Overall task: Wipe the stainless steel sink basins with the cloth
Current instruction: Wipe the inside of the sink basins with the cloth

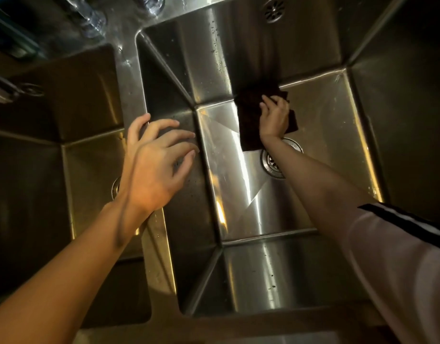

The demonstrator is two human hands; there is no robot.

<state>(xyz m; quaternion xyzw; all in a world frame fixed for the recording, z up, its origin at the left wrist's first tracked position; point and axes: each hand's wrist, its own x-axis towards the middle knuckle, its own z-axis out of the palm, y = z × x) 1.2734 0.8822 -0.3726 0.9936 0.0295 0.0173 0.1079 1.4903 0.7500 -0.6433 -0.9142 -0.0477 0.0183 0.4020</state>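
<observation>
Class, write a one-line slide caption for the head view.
Right hand presses a dark cloth on the floor of the right basin near its drain; left hand hovers over the divider.

The scene is dim, lit by warm yellowish light that throws bright streaks and glints on brushed metal. A wet stainless steel tabletop ledge (119,33) runs along the far side, beyond both hands. On it stand clear glass tumblers (92,21), blurred. A chrome fitting (0,89) juts in at far left.
</observation>
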